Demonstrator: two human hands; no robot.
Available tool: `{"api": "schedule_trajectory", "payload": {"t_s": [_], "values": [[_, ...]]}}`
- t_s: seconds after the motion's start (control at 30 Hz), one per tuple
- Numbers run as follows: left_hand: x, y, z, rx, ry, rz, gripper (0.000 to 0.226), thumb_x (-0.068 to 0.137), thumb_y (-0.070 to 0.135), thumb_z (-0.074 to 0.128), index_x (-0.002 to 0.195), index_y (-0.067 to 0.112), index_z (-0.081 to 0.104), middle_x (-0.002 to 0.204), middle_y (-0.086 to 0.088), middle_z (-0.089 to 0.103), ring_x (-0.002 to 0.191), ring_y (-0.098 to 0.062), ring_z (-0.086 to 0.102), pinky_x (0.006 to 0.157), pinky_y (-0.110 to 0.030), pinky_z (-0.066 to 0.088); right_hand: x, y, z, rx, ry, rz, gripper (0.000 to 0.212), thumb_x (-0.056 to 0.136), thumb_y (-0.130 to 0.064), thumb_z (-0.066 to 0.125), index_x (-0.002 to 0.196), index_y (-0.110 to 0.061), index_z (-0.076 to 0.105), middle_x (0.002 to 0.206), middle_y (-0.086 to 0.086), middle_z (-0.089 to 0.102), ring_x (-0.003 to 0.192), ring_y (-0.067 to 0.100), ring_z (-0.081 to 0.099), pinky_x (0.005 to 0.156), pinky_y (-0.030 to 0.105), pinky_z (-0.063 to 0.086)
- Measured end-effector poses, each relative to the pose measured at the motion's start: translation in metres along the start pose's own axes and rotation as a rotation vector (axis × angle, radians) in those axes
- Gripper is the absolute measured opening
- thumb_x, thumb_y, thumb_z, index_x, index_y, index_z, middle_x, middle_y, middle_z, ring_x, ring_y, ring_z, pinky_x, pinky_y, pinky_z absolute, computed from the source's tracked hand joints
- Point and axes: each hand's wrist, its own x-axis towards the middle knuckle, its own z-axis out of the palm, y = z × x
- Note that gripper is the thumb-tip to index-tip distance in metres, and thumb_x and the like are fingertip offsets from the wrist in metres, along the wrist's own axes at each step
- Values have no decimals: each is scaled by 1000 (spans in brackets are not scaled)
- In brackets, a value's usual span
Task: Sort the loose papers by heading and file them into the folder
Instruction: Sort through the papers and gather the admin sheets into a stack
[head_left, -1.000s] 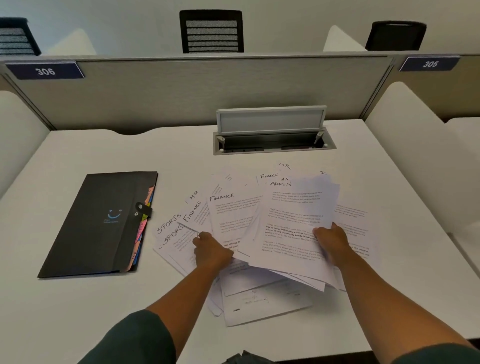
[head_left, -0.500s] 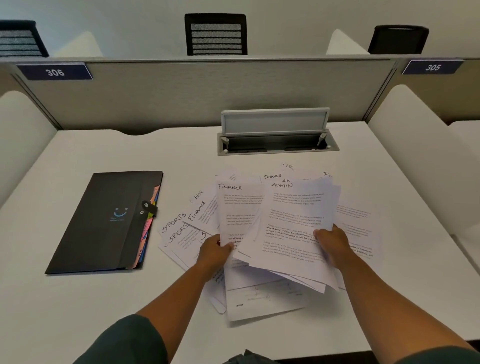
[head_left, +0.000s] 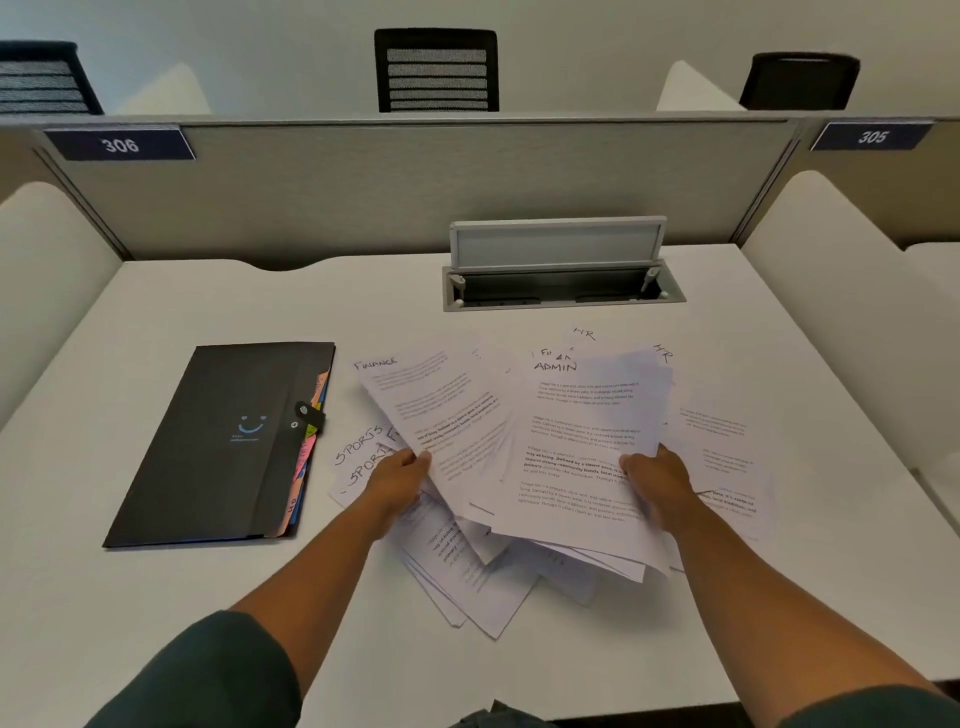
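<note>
A loose heap of white papers (head_left: 483, 582) with handwritten headings lies on the white desk (head_left: 156, 623). My left hand (head_left: 397, 480) grips a sheet headed FINANCE (head_left: 426, 400) by its lower left edge and holds it raised. My right hand (head_left: 657, 480) grips a small stack whose top sheet reads ADMIN (head_left: 582, 431), lifted off the heap. Sheets headed SPORTS (head_left: 358, 449) and HR (head_left: 584, 334) peek out around them. The black folder (head_left: 228, 441) lies shut to the left, coloured index tabs showing along its right edge.
A cable box with its lid raised (head_left: 558, 270) sits at the back of the desk. Grey partition panels (head_left: 389, 192) and white side dividers (head_left: 831, 291) enclose the desk. Bare desk surface lies in front of the folder.
My left hand has taken hold of the FINANCE sheet and lifted it up and left off the heap. My right hand keeps holding the ADMIN stack, raised slightly.
</note>
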Motion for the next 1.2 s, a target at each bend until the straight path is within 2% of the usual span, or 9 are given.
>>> {"api": "schedule_trajectory", "payload": {"t_s": [0.1, 0.2, 0.33, 0.43, 0.57, 0.77, 0.83, 1.03, 1.2], "values": [[7, -9, 2, 313, 97, -14, 51, 87, 33, 70, 136, 28, 55, 147, -13, 42, 131, -34, 44, 112, -47, 36, -1, -1, 3, -8, -9, 0, 36, 91, -9, 55, 127, -14, 55, 122, 10, 63, 108, 31, 60, 88, 37, 51], [0, -8, 5, 542, 219, -7, 61, 87, 24, 65, 144, 33, 44, 151, -18, 25, 138, -38, 24, 114, -45, 26, 0, 1, 4, 5, -11, -2, 38, 90, -9, 55, 128, -14, 55, 123, 9, 64, 108, 31, 61, 89, 39, 52], [2, -7, 9, 439, 255, -13, 61, 90, 9, 58, 145, 31, 43, 148, -15, 23, 130, -35, 34, 109, -44, 36, -1, 0, 0, 22, 6, -1, 35, 92, -7, 54, 126, -13, 55, 116, 8, 63, 104, 29, 60, 85, 36, 51], [2, -3, 12, 209, 258, -88, 71, 83, 6, 73, 143, 27, 42, 142, -17, 24, 87, -20, 46, 86, -33, 46, 0, 2, -3, 15, 15, 4, 35, 91, -7, 54, 126, -13, 56, 119, 10, 64, 108, 31, 60, 93, 40, 51], [6, -4, 19, 47, 272, -199, 83, 77, 6, 79, 145, 18, 34, 144, -17, 28, 110, -29, 52, 83, -32, 51, 2, 5, -5, 14, 8, 5, 34, 91, -8, 54, 124, -15, 56, 119, 10, 64, 106, 31, 61, 93, 42, 51], [12, -4, 30, -100, 175, -215, 20, 87, 6, 69, 106, 2, 64, 90, -12, 70, 71, -21, 64, 63, -32, 58, 3, 4, -2, 6, 25, 4, 39, 92, -5, 54, 131, -9, 53, 126, 13, 61, 105, 29, 58, 87, 32, 47], [9, -4, 32, -97, 166, -185, 16, 92, 14, 64, 105, 5, 65, 91, -10, 71, 74, -22, 64, 60, -30, 53, 2, 4, 0, -5, 22, 3, 41, 93, -4, 53, 133, -8, 52, 129, 13, 60, 111, 31, 58, 86, 31, 46], [4, -3, 13, -20, 343, 126, 42, 101, 31, 46, 140, 15, 50, 138, -5, 57, 124, -28, 54, 105, -49, 46, 5, 7, 2, -94, -47, -19, 26, 94, -9, 52, 120, -16, 53, 122, 10, 62, 97, 24, 58, 78, 32, 48], [-6, 15, -17, -119, 364, 242, 22, 101, 26, 44, 111, 18, 63, 103, -6, 70, 93, -24, 68, 77, -38, 58, 4, -3, 11, -142, -108, -56, 38, 92, -13, 54, 130, -16, 51, 125, 9, 62, 107, 30, 60, 84, 37, 52]]}}
